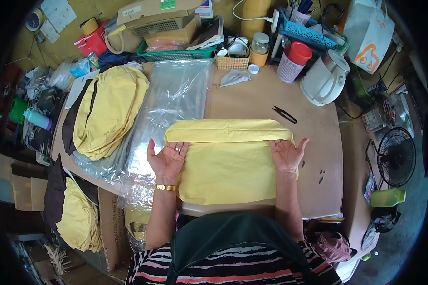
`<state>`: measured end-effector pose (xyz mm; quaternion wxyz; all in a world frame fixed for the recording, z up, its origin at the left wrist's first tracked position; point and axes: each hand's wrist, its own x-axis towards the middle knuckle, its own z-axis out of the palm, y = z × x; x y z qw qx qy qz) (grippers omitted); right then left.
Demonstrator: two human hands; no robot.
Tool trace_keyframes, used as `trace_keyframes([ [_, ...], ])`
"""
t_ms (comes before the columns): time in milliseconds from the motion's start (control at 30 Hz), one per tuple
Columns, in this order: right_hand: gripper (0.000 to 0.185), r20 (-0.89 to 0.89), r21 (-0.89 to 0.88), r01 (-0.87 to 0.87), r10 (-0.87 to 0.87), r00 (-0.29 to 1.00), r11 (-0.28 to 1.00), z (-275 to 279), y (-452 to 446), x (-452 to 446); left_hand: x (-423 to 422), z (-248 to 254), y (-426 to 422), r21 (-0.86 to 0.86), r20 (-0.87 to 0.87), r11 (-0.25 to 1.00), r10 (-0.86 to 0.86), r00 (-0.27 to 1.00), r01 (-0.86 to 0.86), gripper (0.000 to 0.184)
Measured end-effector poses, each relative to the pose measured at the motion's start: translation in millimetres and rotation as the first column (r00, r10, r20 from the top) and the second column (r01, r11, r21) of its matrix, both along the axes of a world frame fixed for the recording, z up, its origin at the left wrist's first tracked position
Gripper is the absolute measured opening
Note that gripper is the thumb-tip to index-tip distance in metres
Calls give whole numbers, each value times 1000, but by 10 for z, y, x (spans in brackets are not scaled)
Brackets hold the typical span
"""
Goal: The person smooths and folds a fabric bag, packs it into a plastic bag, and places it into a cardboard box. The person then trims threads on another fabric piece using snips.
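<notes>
A yellow cloth piece [228, 171] lies flat on the table in front of me, its far edge turned over into a wide band [229, 130]. My left hand [168, 160] is palm up at the band's left end; its straight fingers reach under the fold and the thumb stands apart. At the right end my right hand [286, 154] mirrors it, palm up with fingertips hidden beneath the fold and thumb spread outward. Neither hand pinches the cloth. Black thread snips [285, 114] rest on the table beyond the right hand.
Clear plastic sheets [171, 90] lie at left, beside a stack of yellow and dark brown cloth pieces [111, 111]. At the back stand a green basket [176, 54], a lidded jar [259, 47], a pink cup [292, 64] and a white kettle [325, 78]. A fan [396, 156] is at right.
</notes>
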<state>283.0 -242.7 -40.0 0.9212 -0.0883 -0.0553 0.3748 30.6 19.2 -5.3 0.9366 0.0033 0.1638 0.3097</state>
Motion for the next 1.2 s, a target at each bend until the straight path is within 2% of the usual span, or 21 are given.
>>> trace_keyframes([
  [133, 86, -11, -169, 103, -106, 994, 980, 71, 49, -18, 57, -15, -34, 37, 11, 999, 8, 1000, -8, 76],
  [200, 82, 35, -205, 106, -101, 994, 973, -15, 125, -54, 100, -93, -34, 191, -182, 982, 47, 982, -11, 65],
  [233, 67, 306, -506, 262, -113, 945, 822, -75, 227, -96, 121, -40, -116, 190, -185, 982, 45, 982, -10, 65],
  [267, 52, 543, -687, 459, -22, 840, 563, -132, 317, -131, 138, 25, -257, 406, -333, 892, -59, 941, 199, 56],
  [300, 52, 543, -689, 459, -21, 840, 561, 62, 378, -202, 157, 93, -417, 557, -489, 722, -115, 865, 411, 48],
  [333, 38, 758, -651, 594, 354, 549, 473, 445, 432, -293, 168, 130, -572, 651, -613, 430, -187, 767, 625, 48],
  [367, 26, 728, -543, 715, 672, 139, 440, 718, 506, -349, 182, 163, -718, 644, -738, 78, -196, 645, 761, 48],
  [400, 26, 728, -543, 714, 671, 139, 442, 815, 616, -329, 224, 205, -859, 644, -739, 79, -194, 645, 761, 48],
  [433, 20, 711, -622, 635, 670, 214, 458, 898, 767, -251, 275, 245, -993, 576, -679, -383, 268, 684, 722, 50],
  [467, 16, 685, -692, 545, 670, 286, 474, 1010, 940, -162, 293, 255, -1073, 233, -345, -699, 591, 729, 676, 53],
  [533, 23, 527, -632, 723, 839, 136, 280, 1451, 1403, 80, 259, 128, -1124, 231, -385, -693, 579, 719, 682, 55],
  [600, 29, 668, -125, 847, 675, -313, 517, 850, 1807, 664, 210, 91, -1114, 230, -439, -689, 557, 705, 687, 56],
  [667, 35, 527, 76, 901, 750, -401, 428, 305, 2135, 993, 119, 125, -1122, 198, -472, -722, 522, 710, 663, 57],
  [767, 33, 378, -104, 949, 894, -240, 299, 47, 2423, 1320, 106, 85, -1097, 219, -465, -720, 516, 720, 658, 59],
  [800, 33, 369, -109, 944, 894, -252, 311, 191, 2386, 1251, 117, 84, -1085, 226, -471, -709, 522, 711, 669, 59],
  [867, 25, 464, -349, 890, 879, -108, 293, 829, 2118, 936, 107, 101, -1086, 275, -482, -675, 519, 706, 684, 64],
  [933, 18, 582, -631, 661, 811, 58, 406, 1075, 1769, 708, 107, 105, -1082, 284, -486, -667, 519, 703, 689, 66],
  [1000, 14, 541, -740, 557, 826, 160, 376, 1241, 1276, 221, 125, 110, -1080, 295, -486, -663, 516, 705, 688, 68],
  [1067, 14, 432, -790, 533, 892, 134, 303, 1192, 805, -214, 114, 113, -1082, 280, -488, -671, 517, 704, 686, 69],
  [1133, 9, 562, -231, 761, 722, -405, 606, 796, 420, -436, 113, 108, -1085, 291, -483, -670, 513, 709, 683, 69],
  [1200, 11, 562, -147, 757, 684, -466, 637, 626, 254, -552, 102, 106, -1083, 294, -479, -668, 516, 711, 683, 69],
])
